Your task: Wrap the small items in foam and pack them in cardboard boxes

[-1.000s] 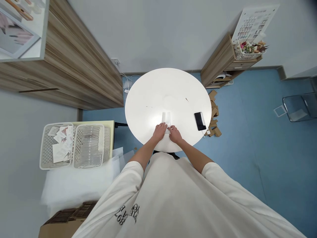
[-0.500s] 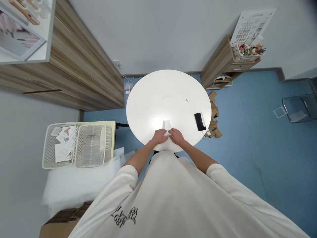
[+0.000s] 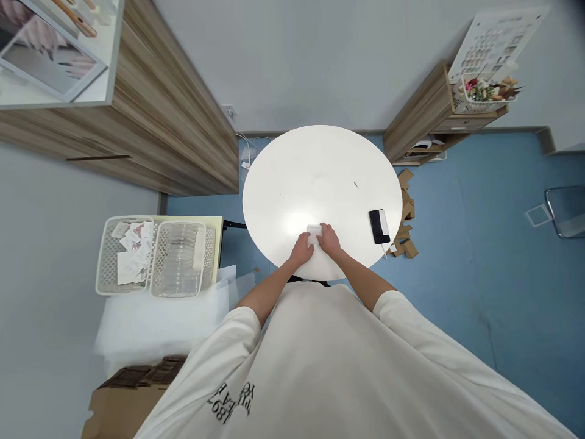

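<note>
Near the front edge of the round white table (image 3: 320, 164), a small white bundle (image 3: 314, 234) of what looks like thin wrapping sheet lies between my hands. My left hand (image 3: 302, 249) closes on its left side, fingers bent. Against its right side, my right hand (image 3: 329, 239) grips with thumb and curled fingers. The bundle is compact and roughly rectangular. Whatever may be inside it does not show.
A phone (image 3: 379, 226) with a white cable lies at the table's right. To the left stand two white baskets, one holding printed cards (image 3: 132, 262), the other clear plastic pieces (image 3: 179, 262). Cardboard boxes (image 3: 410, 248) lie on the floor; white sheets (image 3: 159, 323) hang below the baskets.
The white sheet stretched away from my hands as a strip a second ago; it is now folded or rolled into a short bundle. My hands have moved to its two sides. The view has shifted slightly.
</note>
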{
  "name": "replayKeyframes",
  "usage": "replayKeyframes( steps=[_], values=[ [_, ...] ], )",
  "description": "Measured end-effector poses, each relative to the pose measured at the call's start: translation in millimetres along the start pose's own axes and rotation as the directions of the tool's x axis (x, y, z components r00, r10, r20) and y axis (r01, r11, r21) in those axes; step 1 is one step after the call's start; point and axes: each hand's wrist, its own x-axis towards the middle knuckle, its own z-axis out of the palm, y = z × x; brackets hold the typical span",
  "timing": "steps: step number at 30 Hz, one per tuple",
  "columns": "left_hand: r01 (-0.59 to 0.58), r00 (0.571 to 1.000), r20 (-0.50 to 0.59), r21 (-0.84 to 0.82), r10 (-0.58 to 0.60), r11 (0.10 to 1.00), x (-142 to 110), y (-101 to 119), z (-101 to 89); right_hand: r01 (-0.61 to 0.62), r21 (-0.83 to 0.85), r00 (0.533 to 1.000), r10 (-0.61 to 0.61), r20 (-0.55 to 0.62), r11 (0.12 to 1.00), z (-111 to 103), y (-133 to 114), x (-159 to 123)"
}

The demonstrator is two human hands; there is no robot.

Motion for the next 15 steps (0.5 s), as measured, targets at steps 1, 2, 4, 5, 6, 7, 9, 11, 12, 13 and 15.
replayKeyframes(
  steps=[1,2,4,5,6,7,9,11,12,13,15],
  values=[
    [-0.020,1.000,0.018,0.041,0.019,0.999,0,0,1.0,-0.040,0.005,0.999,0.040,-0.025,0.999,4,0,0],
    [-0.028,0.999,0.033,0.075,0.026,0.997,0,-1,2.1,-0.077,0.015,0.996,0.077,-0.043,0.997,8,-1,0],
    [-0.016,0.999,0.047,0.110,0.011,0.994,1,0,4.6,-0.131,0.058,0.989,0.135,-0.057,0.990,15,-1,-1],
    [-0.003,0.999,0.051,0.115,-0.003,0.993,2,1,5.7,-0.144,0.095,0.987,0.150,-0.054,0.985,18,-1,-2],
    [0.011,0.998,0.055,0.117,-0.018,0.993,4,2,6.7,-0.151,0.137,0.986,0.159,-0.053,0.979,20,-1,-3],
    [0.023,0.998,0.057,0.119,-0.030,0.993,5,3,7.4,-0.157,0.181,0.984,0.170,-0.058,0.971,22,0,-3],
    [0.033,0.997,0.067,0.125,-0.042,0.992,7,6,8.1,-0.176,0.266,0.976,0.203,-0.080,0.948,23,3,-3],
    [0.026,0.995,0.088,0.128,-0.038,0.991,9,9,9.0,-0.190,0.333,0.970,0.230,-0.084,0.924,20,9,-3],
    [0.020,0.994,0.103,0.127,-0.034,0.992,10,11,9.9,-0.196,0.355,0.969,0.237,-0.076,0.914,17,14,-2],
    [0.014,0.992,0.120,0.126,-0.029,0.992,11,14,11.5,-0.199,0.370,0.969,0.239,-0.065,0.907,14,19,-2],
    [-0.004,0.988,0.153,0.135,-0.017,0.991,13,20,17.0,-0.205,0.379,0.969,0.242,-0.052,0.902,6,30,-2]
  ],
)
